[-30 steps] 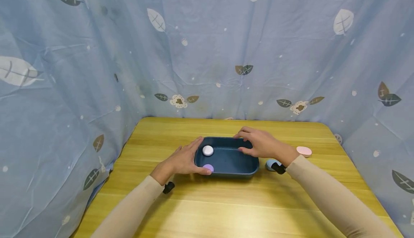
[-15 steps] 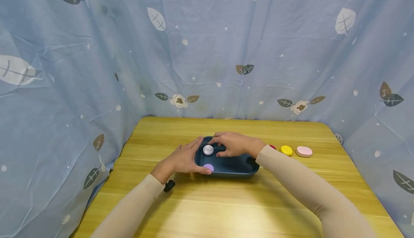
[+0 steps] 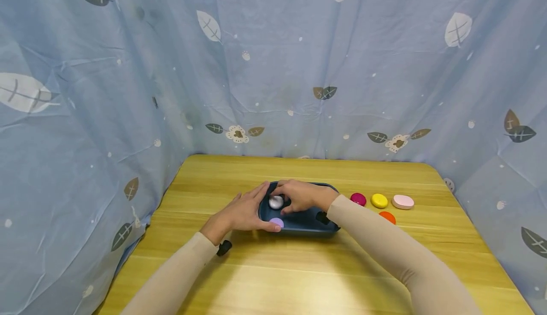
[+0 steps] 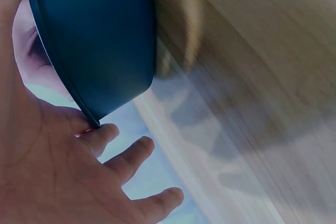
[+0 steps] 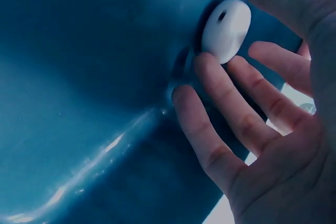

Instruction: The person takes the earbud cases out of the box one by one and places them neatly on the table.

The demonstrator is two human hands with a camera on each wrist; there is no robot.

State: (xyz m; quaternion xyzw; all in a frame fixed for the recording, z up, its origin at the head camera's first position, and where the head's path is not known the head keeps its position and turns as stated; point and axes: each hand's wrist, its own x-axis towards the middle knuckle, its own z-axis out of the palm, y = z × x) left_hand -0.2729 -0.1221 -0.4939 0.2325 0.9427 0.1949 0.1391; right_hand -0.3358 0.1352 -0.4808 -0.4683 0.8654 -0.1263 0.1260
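A dark blue rectangular tray (image 3: 305,232) with rounded corners rests on the wooden table. My left hand (image 3: 241,214) holds its left end, thumb over the front rim and fingers at the far corner; the other fingers (image 4: 128,158) spread past the rim. My right hand (image 3: 299,195) reaches inside, fingers bent beside a white, rounded piece (image 3: 275,203). In the right wrist view a fingertip meets that white piece (image 5: 226,32), which shows a small dark slot, while the thumb stands apart from it. A lilac round piece (image 3: 277,222) lies by the front rim, near the left thumb.
Right of the tray lie a crimson round piece (image 3: 358,199), a yellow one (image 3: 379,201), a pink oval one (image 3: 403,202) and an orange one (image 3: 387,217) partly behind the right sleeve. A blue patterned curtain (image 3: 273,68) surrounds the table (image 3: 278,286).
My right hand has moved left from the tray's right side to the white piece. The pieces its arm covered now show. My left hand has stayed at the tray's left end.
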